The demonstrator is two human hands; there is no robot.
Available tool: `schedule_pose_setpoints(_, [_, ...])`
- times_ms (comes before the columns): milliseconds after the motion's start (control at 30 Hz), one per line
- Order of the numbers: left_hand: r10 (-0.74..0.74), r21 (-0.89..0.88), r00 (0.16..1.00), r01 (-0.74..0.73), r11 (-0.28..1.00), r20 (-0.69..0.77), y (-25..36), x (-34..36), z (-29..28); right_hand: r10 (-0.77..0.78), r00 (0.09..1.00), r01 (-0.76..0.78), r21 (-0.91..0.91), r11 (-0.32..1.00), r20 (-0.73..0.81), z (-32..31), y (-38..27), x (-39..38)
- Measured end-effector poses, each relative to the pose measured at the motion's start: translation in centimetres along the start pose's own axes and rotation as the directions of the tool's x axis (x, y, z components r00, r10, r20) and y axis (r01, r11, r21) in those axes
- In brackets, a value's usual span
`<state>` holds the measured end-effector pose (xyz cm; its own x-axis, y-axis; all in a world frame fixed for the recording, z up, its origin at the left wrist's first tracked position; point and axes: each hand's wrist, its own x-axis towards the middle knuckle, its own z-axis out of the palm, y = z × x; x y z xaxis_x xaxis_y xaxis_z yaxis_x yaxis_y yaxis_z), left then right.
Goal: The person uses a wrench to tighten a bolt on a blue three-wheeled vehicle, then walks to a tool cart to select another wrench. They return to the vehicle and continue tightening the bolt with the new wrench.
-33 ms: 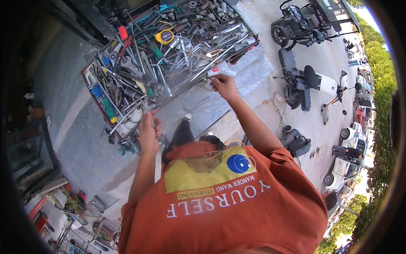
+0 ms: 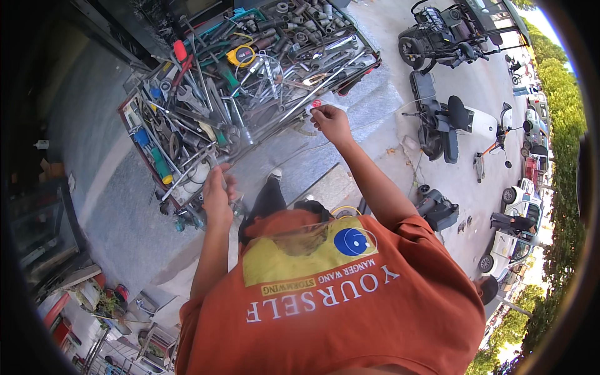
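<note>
A large tray of mixed tools [image 2: 122, 115] holds wrenches [image 2: 187, 97], sockets [image 2: 300, 37], green-handled tools [image 2: 159, 161] and a yellow tape measure [image 2: 239, 56]. My left hand [image 2: 219, 187] is at the tray's lower left, fingers curled round what looks like a slim metal tool [image 2: 213, 156]; its exact kind is unclear. My right hand [image 2: 328, 122] is pinched at the tray's front right edge, beside a red round label [image 2: 316, 103] and a curved metal piece [image 2: 305, 130]. What its fingertips hold is too small to make out.
Black wheeled vehicle [image 2: 437, 37] and white scooter [image 2: 475, 125] stand to the right, with parked cars [image 2: 512, 237] and a person [image 2: 512, 222] farther off. A dark doorway [image 2: 34, 228] is at left. A thin cable [image 2: 394, 115] crosses the pavement [image 2: 387, 162]; clutter [image 2: 109, 300] lies lower left.
My right hand has risen very slightly toward the red label. My left hand and the tools look almost unchanged.
</note>
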<state>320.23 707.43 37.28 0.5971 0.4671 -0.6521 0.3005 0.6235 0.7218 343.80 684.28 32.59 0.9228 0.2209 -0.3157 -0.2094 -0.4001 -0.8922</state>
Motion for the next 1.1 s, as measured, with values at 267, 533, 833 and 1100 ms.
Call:
schedule_pose_setpoints(267, [0.040,-0.064,0.999,-0.041,0.997,-0.011,0.9,1.4,0.1,-0.571,0.821,0.427,-0.679,0.597,0.015,3.8,-4.1,5.0])
schedule_pose_setpoints(533, [0.006,-0.088,0.999,-0.009,0.996,-0.033,0.7,0.8,-0.6,-0.487,0.824,0.415,-0.893,0.172,0.289,5.3,-4.2,9.1])
schedule_pose_setpoints(833, [0.059,-0.077,0.998,-0.061,0.995,-0.034,1.2,0.6,-1.2,-0.416,0.821,0.566,-0.657,0.499,0.391,1.9,-5.5,12.0])
schedule_pose_setpoints(1100, [0.087,-0.062,0.996,-0.087,0.994,0.000,1.9,1.0,0.7,-0.067,0.994,0.021,0.462,0.886,0.082,-1.0,-7.0,12.1])
